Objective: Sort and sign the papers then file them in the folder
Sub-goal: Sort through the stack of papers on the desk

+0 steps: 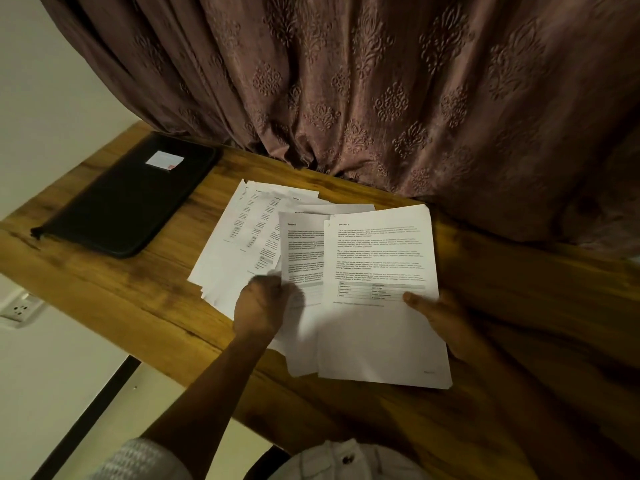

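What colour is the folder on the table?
Black folder, with a small white label near its far end; seen in the head view.

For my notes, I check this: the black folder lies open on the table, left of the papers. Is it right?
Not quite: in the head view the black folder lies closed on the table, left of the papers.

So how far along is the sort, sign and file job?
Done: nothing visibly finished. In hand: sorting; the right hand holds the top sheet, the left hand grips the sheet under it, other papers lie fanned on the table. Left: signing (no pen in view) and filing; the black folder lies closed, apart from them.
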